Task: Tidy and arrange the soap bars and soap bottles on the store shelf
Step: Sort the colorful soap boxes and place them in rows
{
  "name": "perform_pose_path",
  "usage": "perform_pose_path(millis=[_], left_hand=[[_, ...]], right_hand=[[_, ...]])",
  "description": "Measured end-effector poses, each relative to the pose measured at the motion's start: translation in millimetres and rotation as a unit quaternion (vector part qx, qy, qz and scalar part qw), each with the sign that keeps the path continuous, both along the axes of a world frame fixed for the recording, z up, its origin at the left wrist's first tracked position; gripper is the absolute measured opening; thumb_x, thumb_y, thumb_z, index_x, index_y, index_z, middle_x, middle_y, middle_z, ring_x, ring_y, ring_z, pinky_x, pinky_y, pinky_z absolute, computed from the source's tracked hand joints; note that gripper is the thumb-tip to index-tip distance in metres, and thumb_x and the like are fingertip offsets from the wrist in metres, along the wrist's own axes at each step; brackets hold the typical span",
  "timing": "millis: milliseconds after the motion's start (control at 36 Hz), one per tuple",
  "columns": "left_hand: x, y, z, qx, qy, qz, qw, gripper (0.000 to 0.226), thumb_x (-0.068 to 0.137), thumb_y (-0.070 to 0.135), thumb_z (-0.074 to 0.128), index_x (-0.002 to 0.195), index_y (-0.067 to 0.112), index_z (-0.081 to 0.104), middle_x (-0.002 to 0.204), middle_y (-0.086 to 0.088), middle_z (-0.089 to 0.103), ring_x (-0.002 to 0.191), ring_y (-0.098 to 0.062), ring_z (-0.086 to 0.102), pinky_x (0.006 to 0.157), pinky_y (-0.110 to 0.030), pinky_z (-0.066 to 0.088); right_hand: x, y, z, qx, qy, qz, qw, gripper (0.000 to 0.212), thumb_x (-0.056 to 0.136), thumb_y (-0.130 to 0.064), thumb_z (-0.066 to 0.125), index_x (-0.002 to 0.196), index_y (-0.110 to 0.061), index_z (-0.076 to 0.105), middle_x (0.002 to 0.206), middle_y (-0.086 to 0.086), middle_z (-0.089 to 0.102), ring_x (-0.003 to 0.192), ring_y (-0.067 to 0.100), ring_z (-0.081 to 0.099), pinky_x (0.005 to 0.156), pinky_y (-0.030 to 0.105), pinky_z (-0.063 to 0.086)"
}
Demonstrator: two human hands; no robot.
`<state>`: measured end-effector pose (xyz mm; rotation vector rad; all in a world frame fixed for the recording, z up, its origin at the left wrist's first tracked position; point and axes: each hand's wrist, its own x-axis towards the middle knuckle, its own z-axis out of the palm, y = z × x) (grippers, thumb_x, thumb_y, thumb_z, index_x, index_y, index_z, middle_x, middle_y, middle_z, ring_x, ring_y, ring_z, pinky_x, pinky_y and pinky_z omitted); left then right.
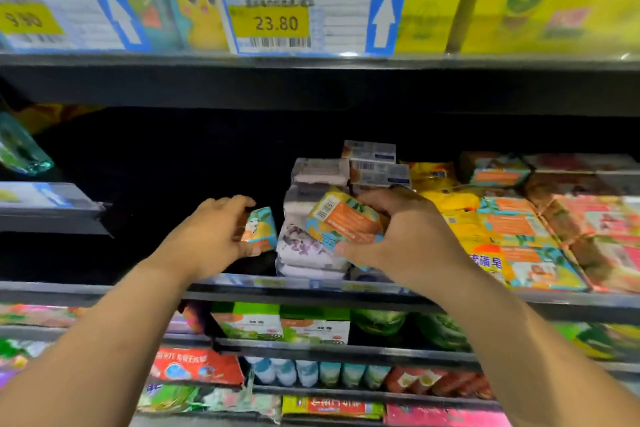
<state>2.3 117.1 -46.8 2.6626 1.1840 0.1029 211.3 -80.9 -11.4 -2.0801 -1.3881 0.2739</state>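
My left hand (216,234) grips a small teal and orange soap bar (261,229), held upright at the left of a stack of white and purple soap packs (304,246). My right hand (405,236) holds a second orange, yellow and teal soap bar (346,218), tilted against the front of that stack. Both hands are over the front edge of the middle shelf (138,288). Small blue-labelled soap boxes (375,165) sit on top of the stack behind.
Yellow, teal and pink soap packs (512,229) lie in rows at the right of the shelf. The shelf space to the left is dark. A price tag (277,22) hangs on the shelf above. Lower shelves hold boxes and small bottles (311,373).
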Motion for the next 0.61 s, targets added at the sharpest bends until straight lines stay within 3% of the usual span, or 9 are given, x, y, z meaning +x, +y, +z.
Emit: perform_pose_path(millis=[83, 167, 194, 278, 306, 389, 472, 528, 611], left_hand=[[-2.0, -4.7, 5.3, 0.023, -0.033, 0.054, 0.998, 0.084, 0.077, 0.042, 0.082, 0.146, 0.012, 0.043, 0.136, -0.014, 0.055, 0.124, -0.035, 0.047, 0.105, -0.043, 0.040], [1.9, -14.6, 16.4, 0.089, -0.113, 0.072, 0.987, 0.073, 0.078, 0.045, 0.081, 0.131, 0.002, 0.056, 0.119, -0.025, 0.063, 0.108, -0.045, 0.056, 0.096, -0.051, 0.043], [4.6, -20.4, 21.2, 0.105, -0.143, 0.069, 0.982, 0.072, 0.077, 0.055, 0.075, 0.128, 0.006, 0.059, 0.116, -0.024, 0.065, 0.105, -0.045, 0.058, 0.094, -0.053, 0.046], [28.3, -45.7, 41.9, 0.070, -0.208, 0.042, 0.975, 0.067, 0.070, 0.075, 0.058, 0.131, 0.048, 0.052, 0.122, -0.016, 0.066, 0.113, -0.038, 0.061, 0.097, -0.057, 0.049], [43.1, -53.1, 46.9, 0.069, -0.207, 0.029, 0.976, 0.070, 0.069, 0.077, 0.056, 0.133, 0.049, 0.051, 0.120, -0.016, 0.067, 0.112, -0.037, 0.062, 0.096, -0.057, 0.050], [100.2, -76.9, 56.9, 0.110, -0.160, -0.053, 0.980, 0.085, 0.072, 0.073, 0.051, 0.135, 0.017, 0.058, 0.119, -0.017, 0.067, 0.112, -0.035, 0.059, 0.093, -0.050, 0.053], [163.3, -103.4, 58.3, 0.088, -0.165, -0.094, 0.978, 0.080, 0.073, 0.076, 0.056, 0.136, 0.027, 0.056, 0.130, -0.005, 0.059, 0.118, -0.031, 0.054, 0.098, -0.044, 0.049], [203.5, -115.6, 54.2, 0.052, -0.183, -0.135, 0.972, 0.078, 0.071, 0.075, 0.064, 0.137, 0.035, 0.052, 0.133, 0.001, 0.055, 0.121, -0.026, 0.054, 0.100, -0.040, 0.047], [254.4, -134.4, 51.5, 0.076, -0.194, -0.192, 0.959, 0.077, 0.075, 0.062, 0.074, 0.140, 0.028, 0.051, 0.137, 0.002, 0.052, 0.125, -0.022, 0.049, 0.099, -0.029, 0.040]], right_hand=[[10.2, -18.1, -0.4, 0.012, -0.010, -0.017, 1.000, 0.073, 0.067, -0.060, 0.084, 0.131, -0.037, 0.056, 0.119, -0.010, 0.053, 0.108, 0.013, 0.056, 0.093, 0.036, 0.053], [31.7, -44.6, 2.9, 0.040, -0.025, -0.026, 0.999, 0.066, 0.069, -0.057, 0.083, 0.127, -0.037, 0.058, 0.115, -0.016, 0.050, 0.106, 0.007, 0.050, 0.090, 0.027, 0.049], [41.0, -53.9, 5.2, 0.054, -0.028, -0.033, 0.998, 0.062, 0.068, -0.058, 0.083, 0.122, -0.040, 0.058, 0.112, -0.020, 0.049, 0.103, 0.003, 0.049, 0.087, 0.021, 0.046], [75.3, -80.4, 8.9, 0.075, -0.001, -0.057, 0.996, 0.052, 0.066, -0.059, 0.082, 0.110, -0.050, 0.056, 0.109, -0.036, 0.051, 0.099, -0.010, 0.052, 0.085, 0.008, 0.043], [87.4, -87.5, 9.0, 0.071, -0.011, -0.071, 0.995, 0.056, 0.063, -0.062, 0.081, 0.112, -0.048, 0.058, 0.109, -0.035, 0.054, 0.100, -0.011, 0.055, 0.088, 0.013, 0.047], [125.4, -104.5, 9.1, 0.061, -0.082, -0.137, 0.985, 0.075, 0.053, -0.070, 0.067, 0.118, -0.034, 0.066, 0.107, -0.017, 0.061, 0.101, 0.009, 0.062, 0.088, 0.027, 0.051], [154.5, -124.6, 15.7, 0.055, -0.117, -0.189, 0.974, 0.068, 0.048, -0.057, 0.081, 0.107, -0.025, 0.074, 0.102, 0.001, 0.068, 0.097, 0.023, 0.064, 0.083, 0.031, 0.048], [168.0, -139.3, 18.8, 0.056, -0.113, -0.203, 0.971, 0.060, 0.050, -0.047, 0.092, 0.104, -0.028, 0.074, 0.100, -0.002, 0.067, 0.096, 0.019, 0.061, 0.080, 0.027, 0.043], [185.6, -160.3, 18.1, 0.076, -0.089, -0.197, 0.973, 0.053, 0.054, -0.045, 0.089, 0.103, -0.037, 0.071, 0.096, -0.010, 0.061, 0.090, 0.010, 0.056, 0.074, 0.023, 0.039]])
